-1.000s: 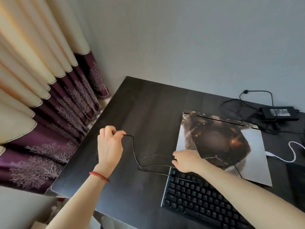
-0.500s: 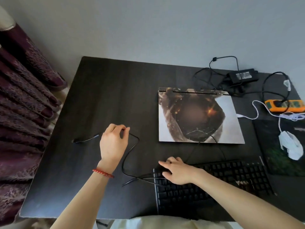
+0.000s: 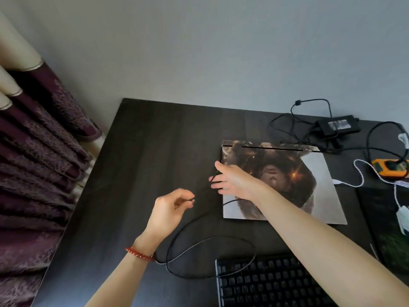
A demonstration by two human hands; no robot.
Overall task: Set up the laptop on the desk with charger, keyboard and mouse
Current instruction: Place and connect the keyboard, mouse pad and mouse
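Note:
The closed laptop (image 3: 287, 196) with a picture on its lid lies flat on the dark desk (image 3: 155, 151). A black keyboard (image 3: 272, 284) sits at the near edge, and its black cable (image 3: 199, 242) loops across the desk to the left. My left hand (image 3: 168, 211) pinches this cable between thumb and fingertips. My right hand (image 3: 232, 180) is at the laptop's left edge, holding the cable's end against that side. The charger brick (image 3: 338, 126) lies behind the laptop with its wires tangled. A white mouse (image 3: 404, 218) rests at the right frame edge.
A dark mouse pad (image 3: 385, 235) lies right of the laptop. An orange power strip (image 3: 389, 171) sits at the far right, with a white cord (image 3: 358, 171) running to the laptop's right side. Purple and cream curtains (image 3: 44, 162) hang left of the desk, and a grey wall stands behind.
My right hand left the keyboard and went up to the laptop's left edge with the cable end. My left hand slid right along the cable. The view shifted.

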